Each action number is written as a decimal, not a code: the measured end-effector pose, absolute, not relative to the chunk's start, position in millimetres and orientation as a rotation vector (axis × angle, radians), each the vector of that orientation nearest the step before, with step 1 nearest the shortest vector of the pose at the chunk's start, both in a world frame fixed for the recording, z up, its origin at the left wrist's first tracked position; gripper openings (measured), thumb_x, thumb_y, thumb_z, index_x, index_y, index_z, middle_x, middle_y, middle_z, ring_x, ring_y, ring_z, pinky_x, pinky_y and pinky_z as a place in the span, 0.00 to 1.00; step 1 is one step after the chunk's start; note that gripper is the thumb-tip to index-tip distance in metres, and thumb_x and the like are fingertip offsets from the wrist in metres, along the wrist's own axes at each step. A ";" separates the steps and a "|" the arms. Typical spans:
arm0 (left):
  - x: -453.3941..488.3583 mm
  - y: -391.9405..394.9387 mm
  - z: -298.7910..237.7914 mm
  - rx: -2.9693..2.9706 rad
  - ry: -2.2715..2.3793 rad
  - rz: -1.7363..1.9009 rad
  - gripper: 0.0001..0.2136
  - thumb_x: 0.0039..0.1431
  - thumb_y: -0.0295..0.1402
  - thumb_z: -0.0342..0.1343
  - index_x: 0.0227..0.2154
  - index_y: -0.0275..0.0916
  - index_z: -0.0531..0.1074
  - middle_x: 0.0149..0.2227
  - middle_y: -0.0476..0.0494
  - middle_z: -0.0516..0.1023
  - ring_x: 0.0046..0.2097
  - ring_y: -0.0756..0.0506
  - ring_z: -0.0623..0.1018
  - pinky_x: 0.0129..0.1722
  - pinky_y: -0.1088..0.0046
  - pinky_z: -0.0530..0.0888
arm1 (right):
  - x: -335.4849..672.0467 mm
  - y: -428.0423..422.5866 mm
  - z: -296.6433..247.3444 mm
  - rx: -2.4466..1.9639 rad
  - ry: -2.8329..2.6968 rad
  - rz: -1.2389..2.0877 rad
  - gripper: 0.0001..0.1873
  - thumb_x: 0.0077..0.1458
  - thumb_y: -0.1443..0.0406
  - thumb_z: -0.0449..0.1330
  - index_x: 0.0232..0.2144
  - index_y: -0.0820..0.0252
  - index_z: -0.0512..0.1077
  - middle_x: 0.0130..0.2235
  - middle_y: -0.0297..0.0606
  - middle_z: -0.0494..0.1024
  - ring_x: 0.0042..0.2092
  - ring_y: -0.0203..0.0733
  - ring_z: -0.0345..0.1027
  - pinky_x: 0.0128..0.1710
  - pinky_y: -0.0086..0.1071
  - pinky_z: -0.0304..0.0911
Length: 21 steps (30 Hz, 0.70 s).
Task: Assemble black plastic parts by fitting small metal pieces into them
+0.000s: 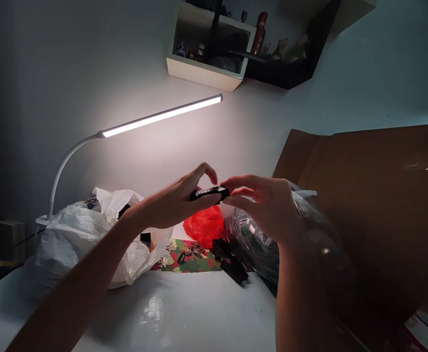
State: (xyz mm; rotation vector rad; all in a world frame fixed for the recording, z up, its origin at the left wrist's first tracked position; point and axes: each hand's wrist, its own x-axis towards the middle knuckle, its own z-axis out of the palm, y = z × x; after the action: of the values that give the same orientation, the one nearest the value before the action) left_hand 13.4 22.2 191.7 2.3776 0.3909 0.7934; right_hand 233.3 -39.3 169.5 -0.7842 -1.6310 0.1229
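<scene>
Both my hands are raised above the white table (184,313) and meet on one small black oblong part (209,193). My left hand (179,200) curls round its left end, thumb and fingers pinched over it. My right hand (268,208) pinches its right end with the fingertips. The part is held level, under the lit lamp bar (162,116). Below the hands lie several small black pieces (232,261) and a patterned green and red mat (190,259) with tiny metal bits on it.
A white plastic bag (78,239) sits at the left, a red bag (204,226) behind the mat, a clear bag of dark parts (258,244) at the right. A large brown cardboard sheet (375,205) leans at the right. Wall shelves (214,54) hang above.
</scene>
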 end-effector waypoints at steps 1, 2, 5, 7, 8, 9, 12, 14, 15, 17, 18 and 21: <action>13.9 22.7 191.8 2.360 0.398 0.780 0.15 0.71 0.47 0.57 0.49 0.44 0.67 0.24 0.57 0.59 0.26 0.52 0.57 0.24 0.76 0.58 | 234.3 -38.9 169.0 -0.773 -1.636 0.127 0.11 0.50 0.67 0.77 0.38 0.50 0.87 0.37 0.33 0.89 0.38 0.42 0.83 0.43 0.41 0.83; 14.5 23.4 191.7 2.341 0.395 0.763 0.15 0.71 0.49 0.57 0.46 0.43 0.69 0.24 0.57 0.58 0.26 0.52 0.57 0.24 0.76 0.57 | 235.0 -39.2 168.6 -0.762 -1.645 0.128 0.12 0.49 0.67 0.78 0.38 0.49 0.87 0.37 0.33 0.89 0.38 0.42 0.83 0.43 0.41 0.83; 16.9 25.7 190.2 2.256 0.330 0.724 0.16 0.70 0.51 0.58 0.43 0.42 0.70 0.23 0.58 0.57 0.24 0.53 0.55 0.23 0.76 0.56 | 235.0 -42.2 168.3 -0.734 -1.672 0.099 0.15 0.48 0.67 0.79 0.40 0.47 0.87 0.38 0.33 0.88 0.39 0.42 0.82 0.42 0.40 0.81; 17.8 26.4 189.4 2.196 0.283 0.689 0.17 0.70 0.52 0.59 0.43 0.42 0.70 0.23 0.58 0.57 0.24 0.54 0.55 0.23 0.77 0.55 | 233.6 -44.5 168.9 -0.729 -1.688 0.060 0.15 0.49 0.67 0.79 0.40 0.46 0.88 0.36 0.32 0.88 0.38 0.41 0.80 0.41 0.39 0.80; 17.8 26.4 189.2 2.178 0.264 0.663 0.17 0.70 0.52 0.59 0.43 0.41 0.70 0.23 0.58 0.57 0.24 0.54 0.55 0.23 0.76 0.56 | 232.7 -45.4 169.3 -0.728 -1.698 0.042 0.14 0.49 0.66 0.79 0.39 0.46 0.88 0.34 0.31 0.87 0.36 0.40 0.79 0.39 0.38 0.78; 17.7 26.2 189.2 2.171 0.250 0.643 0.18 0.70 0.52 0.58 0.42 0.41 0.71 0.22 0.58 0.58 0.23 0.54 0.56 0.23 0.76 0.57 | 231.8 -46.1 169.7 -0.726 -1.708 0.026 0.13 0.50 0.66 0.79 0.39 0.45 0.88 0.32 0.31 0.86 0.35 0.39 0.78 0.37 0.36 0.77; 17.4 25.9 189.2 2.197 0.223 0.618 0.17 0.72 0.50 0.58 0.41 0.40 0.72 0.22 0.56 0.61 0.24 0.54 0.61 0.25 0.75 0.61 | 229.8 -47.7 171.0 -0.704 -1.728 0.004 0.11 0.50 0.65 0.79 0.37 0.44 0.88 0.29 0.30 0.83 0.31 0.37 0.75 0.31 0.33 0.72; 18.1 26.9 188.5 2.207 0.202 0.629 0.15 0.72 0.47 0.58 0.39 0.39 0.73 0.22 0.56 0.62 0.24 0.54 0.64 0.26 0.75 0.63 | 229.4 -48.6 171.4 -0.680 -1.737 -0.001 0.13 0.50 0.68 0.79 0.37 0.44 0.89 0.29 0.29 0.83 0.30 0.36 0.75 0.29 0.32 0.70; 18.9 27.7 187.9 2.203 0.191 0.632 0.14 0.72 0.46 0.59 0.39 0.39 0.73 0.22 0.56 0.63 0.24 0.54 0.64 0.26 0.76 0.63 | 229.5 -49.2 171.6 -0.671 -1.742 -0.009 0.15 0.50 0.70 0.78 0.37 0.43 0.89 0.29 0.29 0.84 0.30 0.36 0.75 0.29 0.31 0.70; 21.0 29.5 186.2 2.182 0.175 0.633 0.12 0.71 0.44 0.60 0.37 0.40 0.73 0.22 0.56 0.63 0.24 0.54 0.63 0.25 0.75 0.62 | 229.8 -50.2 171.6 -0.665 -1.748 -0.031 0.18 0.49 0.73 0.77 0.38 0.42 0.89 0.30 0.28 0.85 0.30 0.35 0.75 0.30 0.30 0.71; 22.3 30.2 185.3 2.168 0.173 0.632 0.12 0.71 0.43 0.60 0.37 0.40 0.74 0.22 0.56 0.62 0.24 0.54 0.63 0.25 0.75 0.62 | 230.0 -50.6 171.6 -0.667 -1.748 -0.039 0.19 0.49 0.74 0.77 0.38 0.42 0.89 0.30 0.28 0.85 0.30 0.34 0.75 0.30 0.29 0.71; 26.3 31.0 183.2 2.101 0.148 0.648 0.12 0.70 0.42 0.62 0.36 0.39 0.74 0.23 0.56 0.59 0.25 0.54 0.58 0.25 0.74 0.57 | 230.2 -51.2 171.3 -0.674 -1.738 -0.049 0.20 0.50 0.74 0.77 0.38 0.40 0.89 0.29 0.27 0.85 0.30 0.34 0.75 0.29 0.29 0.71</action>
State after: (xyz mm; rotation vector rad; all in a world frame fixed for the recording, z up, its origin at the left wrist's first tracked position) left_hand 26.3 31.0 183.2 2.1013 0.1480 0.6479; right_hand 230.2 -51.2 171.3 -0.6738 -1.7379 -0.0493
